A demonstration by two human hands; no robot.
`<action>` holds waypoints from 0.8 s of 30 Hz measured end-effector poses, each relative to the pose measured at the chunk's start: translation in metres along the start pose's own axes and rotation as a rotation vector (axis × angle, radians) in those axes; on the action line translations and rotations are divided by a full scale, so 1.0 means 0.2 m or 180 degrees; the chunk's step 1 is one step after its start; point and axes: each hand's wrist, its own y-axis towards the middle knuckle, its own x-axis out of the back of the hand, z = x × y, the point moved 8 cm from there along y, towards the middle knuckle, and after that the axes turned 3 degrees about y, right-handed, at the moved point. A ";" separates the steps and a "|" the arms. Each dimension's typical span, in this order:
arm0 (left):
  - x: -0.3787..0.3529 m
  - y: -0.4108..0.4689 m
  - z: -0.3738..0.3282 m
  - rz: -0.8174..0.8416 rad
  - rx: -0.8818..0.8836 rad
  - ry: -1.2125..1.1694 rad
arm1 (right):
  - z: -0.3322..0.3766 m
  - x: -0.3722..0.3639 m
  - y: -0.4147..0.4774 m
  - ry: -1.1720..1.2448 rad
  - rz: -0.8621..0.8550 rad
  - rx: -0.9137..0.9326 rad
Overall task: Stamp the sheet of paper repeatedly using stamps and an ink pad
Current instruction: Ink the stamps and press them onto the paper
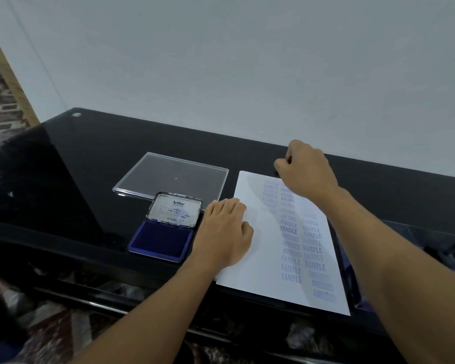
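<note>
Glossy black table (76,166) under paper (260,271), pale wall (247,61)

A flat clear plastic case (171,177) lies on the glossy black table (71,164), centre frame; a patterned rug (0,109) shows far left.

One sheet of paper (257,248) lying flat. One ink pad (160,240) sitting just left of it, one clear lid (168,174) lying up-left. Two hands reaching onto it: left hand (223,229), right hand (306,168).

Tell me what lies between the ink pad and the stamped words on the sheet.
In the head view, the left hand rests there, on the sheet's unstamped left part.
</note>
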 end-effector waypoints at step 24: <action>0.02 0.00 0.00 0.0156 0.0128 -0.0259 | -0.02 0.18 -0.07 0.0009 -0.0064 0.0033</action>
